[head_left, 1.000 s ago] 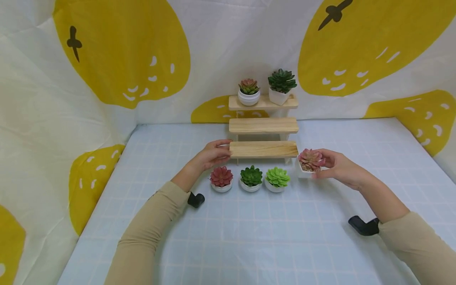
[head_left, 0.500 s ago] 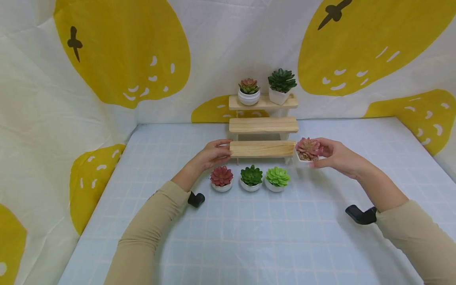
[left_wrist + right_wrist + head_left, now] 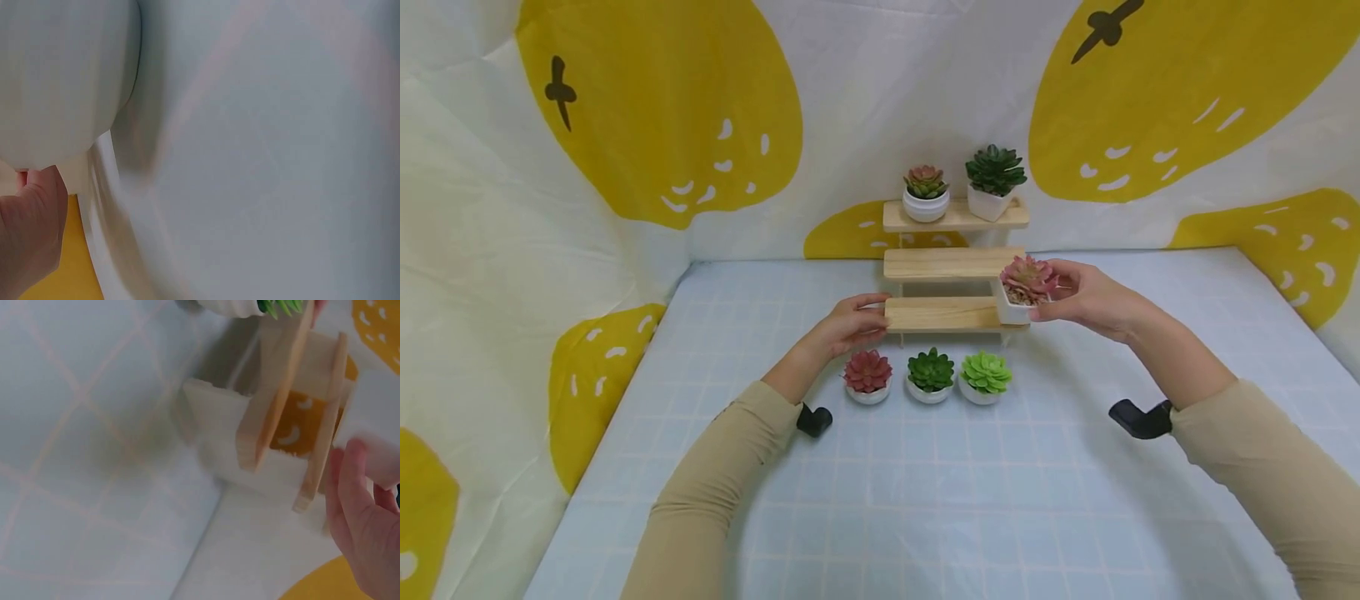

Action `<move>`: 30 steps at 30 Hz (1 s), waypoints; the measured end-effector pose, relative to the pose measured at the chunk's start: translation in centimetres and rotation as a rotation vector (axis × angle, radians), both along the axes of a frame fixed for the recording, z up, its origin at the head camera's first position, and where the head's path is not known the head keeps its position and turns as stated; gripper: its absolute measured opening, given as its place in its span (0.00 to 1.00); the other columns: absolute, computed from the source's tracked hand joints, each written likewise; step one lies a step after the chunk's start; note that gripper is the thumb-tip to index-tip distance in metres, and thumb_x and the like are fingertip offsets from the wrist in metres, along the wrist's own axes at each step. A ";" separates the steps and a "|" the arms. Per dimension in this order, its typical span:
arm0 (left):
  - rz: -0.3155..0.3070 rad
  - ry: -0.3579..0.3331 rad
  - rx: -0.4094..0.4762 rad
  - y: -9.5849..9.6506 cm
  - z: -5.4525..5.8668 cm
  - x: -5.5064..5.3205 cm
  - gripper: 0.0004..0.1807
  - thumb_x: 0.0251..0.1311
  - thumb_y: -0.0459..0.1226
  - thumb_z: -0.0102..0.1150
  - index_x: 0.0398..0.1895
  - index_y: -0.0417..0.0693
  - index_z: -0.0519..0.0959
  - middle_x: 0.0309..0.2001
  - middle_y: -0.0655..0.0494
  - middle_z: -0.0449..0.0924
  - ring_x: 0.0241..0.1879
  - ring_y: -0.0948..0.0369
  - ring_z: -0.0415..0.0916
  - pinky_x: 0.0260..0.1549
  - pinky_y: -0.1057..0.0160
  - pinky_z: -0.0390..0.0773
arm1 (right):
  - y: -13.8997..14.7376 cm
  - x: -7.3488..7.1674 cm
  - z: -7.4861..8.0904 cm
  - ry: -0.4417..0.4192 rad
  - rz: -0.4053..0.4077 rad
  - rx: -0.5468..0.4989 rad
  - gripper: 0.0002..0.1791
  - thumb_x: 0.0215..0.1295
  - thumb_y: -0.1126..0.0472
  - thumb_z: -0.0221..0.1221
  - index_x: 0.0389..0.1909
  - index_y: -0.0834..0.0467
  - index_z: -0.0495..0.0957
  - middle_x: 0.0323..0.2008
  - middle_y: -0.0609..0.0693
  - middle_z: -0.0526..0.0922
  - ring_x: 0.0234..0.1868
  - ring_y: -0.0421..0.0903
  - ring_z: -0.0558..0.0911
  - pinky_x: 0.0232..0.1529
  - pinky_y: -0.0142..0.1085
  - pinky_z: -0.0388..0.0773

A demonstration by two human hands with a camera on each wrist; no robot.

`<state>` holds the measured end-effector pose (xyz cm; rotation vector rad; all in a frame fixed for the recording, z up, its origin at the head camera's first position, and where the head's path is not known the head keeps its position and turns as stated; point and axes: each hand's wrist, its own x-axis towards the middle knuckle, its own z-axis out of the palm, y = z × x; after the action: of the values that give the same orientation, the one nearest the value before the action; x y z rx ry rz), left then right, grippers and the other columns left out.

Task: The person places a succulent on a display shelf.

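Observation:
A pink potted succulent (image 3: 1027, 280) in a square white pot is held in my right hand (image 3: 1093, 302), fingers and thumb on the pot's right side. Pot and plant overlap the right ends of the middle and lowest boards of a three-tier wooden stand (image 3: 951, 263); whether the pot touches wood cannot be told. My left hand (image 3: 850, 325) grips the left end of the lowest board. In the left wrist view a large pale pot (image 3: 62, 75) hides that hand's (image 3: 34, 228) fingertips. The right wrist view has the white pot (image 3: 375, 419) against my right hand's fingers (image 3: 353, 472).
On the top board stand a red-green succulent (image 3: 926, 192) and a dark green succulent (image 3: 995, 179). In front of the stand sit a red succulent (image 3: 868, 375), a green one (image 3: 931, 373) and a lime-green one (image 3: 986, 375). A patterned cloth (image 3: 887, 100) hangs behind.
My right hand has carried the pink succulent up and to the left, from beside the lowest board to in front of the stand's right end. The left hand has stayed put.

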<state>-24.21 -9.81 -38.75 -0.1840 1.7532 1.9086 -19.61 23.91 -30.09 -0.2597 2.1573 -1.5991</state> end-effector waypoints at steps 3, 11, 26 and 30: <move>0.007 -0.003 -0.002 -0.1 0.0 0.0 0.30 0.59 0.24 0.53 0.66 0.46 0.66 0.62 0.44 0.67 0.40 0.60 0.74 0.42 0.64 0.79 | -0.8 -0.6 0.4 0.003 -0.011 -0.032 0.37 0.57 0.72 0.61 0.65 0.67 0.54 0.46 0.47 0.73 0.46 0.38 0.75 0.45 0.29 0.76; -0.003 0.001 0.006 -0.1 -0.1 -0.1 0.30 0.59 0.23 0.53 0.66 0.45 0.65 0.62 0.43 0.66 0.41 0.60 0.74 0.48 0.61 0.76 | -3.2 -2.2 1.2 0.021 -0.052 -0.025 0.32 0.56 0.73 0.60 0.61 0.66 0.59 0.47 0.53 0.70 0.45 0.42 0.74 0.44 0.30 0.76; -0.007 0.016 0.017 0.0 -0.2 0.0 0.30 0.59 0.23 0.52 0.66 0.44 0.65 0.62 0.42 0.66 0.37 0.62 0.74 0.36 0.68 0.79 | -6.8 -4.8 1.7 0.048 -0.048 0.014 0.36 0.55 0.71 0.62 0.64 0.62 0.60 0.53 0.56 0.65 0.50 0.49 0.68 0.44 0.29 0.75; -0.001 0.017 0.037 0.0 -0.3 0.1 0.30 0.59 0.23 0.52 0.66 0.44 0.64 0.62 0.41 0.65 0.34 0.63 0.75 0.32 0.70 0.79 | -7.7 -5.5 1.5 0.070 -0.059 0.065 0.32 0.54 0.70 0.64 0.60 0.63 0.63 0.51 0.56 0.65 0.48 0.49 0.68 0.41 0.29 0.75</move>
<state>-24.16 -9.82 -39.04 -0.1542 1.7277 1.9456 -25.14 16.22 -28.55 -0.2369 2.2849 -1.5699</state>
